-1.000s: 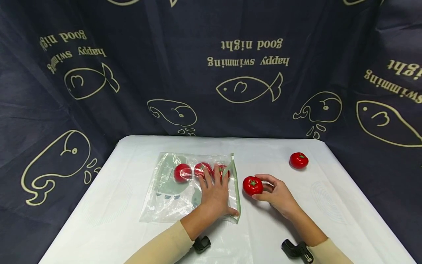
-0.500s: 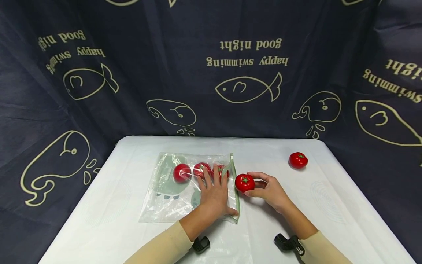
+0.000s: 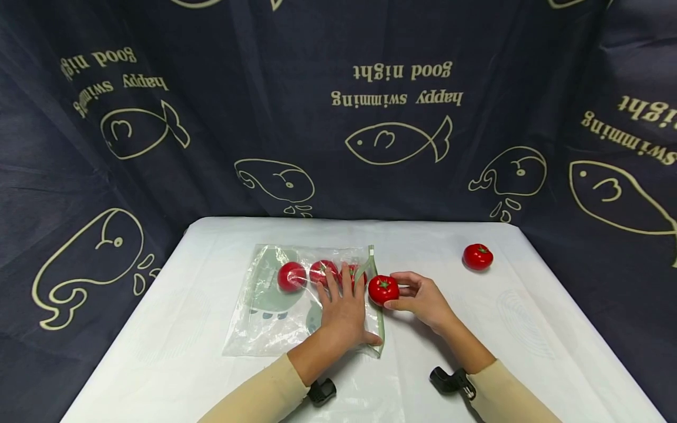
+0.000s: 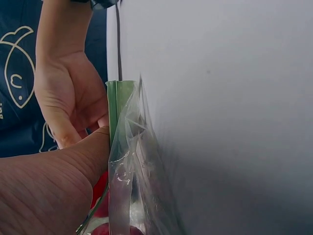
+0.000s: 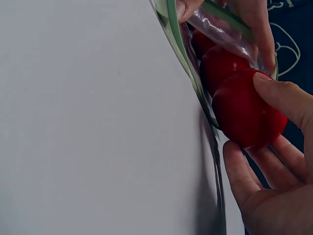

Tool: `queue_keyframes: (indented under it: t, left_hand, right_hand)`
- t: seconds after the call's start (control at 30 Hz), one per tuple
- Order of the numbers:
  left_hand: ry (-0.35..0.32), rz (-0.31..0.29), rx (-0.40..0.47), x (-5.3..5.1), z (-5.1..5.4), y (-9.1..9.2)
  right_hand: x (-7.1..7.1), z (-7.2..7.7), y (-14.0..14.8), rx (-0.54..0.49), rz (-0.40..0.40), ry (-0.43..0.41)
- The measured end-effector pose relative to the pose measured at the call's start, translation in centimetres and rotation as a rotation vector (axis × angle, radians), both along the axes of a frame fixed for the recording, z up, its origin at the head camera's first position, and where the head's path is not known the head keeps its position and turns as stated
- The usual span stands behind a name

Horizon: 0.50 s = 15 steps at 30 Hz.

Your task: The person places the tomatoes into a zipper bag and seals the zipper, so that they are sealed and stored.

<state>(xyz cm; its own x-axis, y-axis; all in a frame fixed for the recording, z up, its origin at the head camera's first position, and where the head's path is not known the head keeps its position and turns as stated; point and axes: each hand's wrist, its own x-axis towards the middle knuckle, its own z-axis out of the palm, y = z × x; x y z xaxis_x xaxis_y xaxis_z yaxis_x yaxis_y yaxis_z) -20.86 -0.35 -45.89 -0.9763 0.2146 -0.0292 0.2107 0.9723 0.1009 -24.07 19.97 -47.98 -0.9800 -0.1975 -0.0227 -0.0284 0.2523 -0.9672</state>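
Observation:
A clear zip bag (image 3: 264, 341) with a green rim lies flat, mouth to the right, with three red tomatoes inside, among them one at the left (image 3: 292, 277). My left hand (image 3: 344, 320) rests spread on the bag near its mouth, its thumb at the green rim (image 4: 113, 105). My right hand (image 3: 425, 299) holds another tomato (image 3: 383, 290) between thumb and fingers, right at the bag's mouth. In the right wrist view that tomato (image 5: 247, 110) is in front of the opening, gripped by my right hand (image 5: 274, 196), with tomatoes in the bag behind it.
One more tomato (image 3: 478, 257) sits on the white table (image 3: 465, 323) toward the back right. A dark curtain (image 3: 296, 76) with fish drawings hangs behind the table. Black devices are at both wrists, one at the right (image 3: 448, 380).
My right hand has moved left with its tomato, from beside the bag to its green rim. The left hand and the bag have stayed almost still.

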Motion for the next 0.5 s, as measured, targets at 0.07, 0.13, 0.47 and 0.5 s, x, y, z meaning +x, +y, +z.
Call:
queue_keyframes:
  t: [0.07, 0.13, 0.47, 0.5]
  left_hand:
    - [-0.004, 0.0, 0.002, 0.03, 0.07, 0.0]
    - [-0.008, 0.0, 0.004, 0.04, 0.13, 0.01]
    - [0.0, -0.01, 0.001, -0.06, 0.11, -0.01]
    - [0.001, -0.011, 0.001, -0.05, 0.14, -0.02]
  right_hand:
    - [-0.13, -0.04, -0.2, -0.002, 0.0, -0.001]
    - [-0.22, -0.03, -0.4, 0.0, -0.003, -0.008]
    - [-0.62, 0.09, -0.91, 0.057, -0.023, -0.01]
    - [-0.7, 0.01, -0.95, 0.059, -0.022, -0.008]
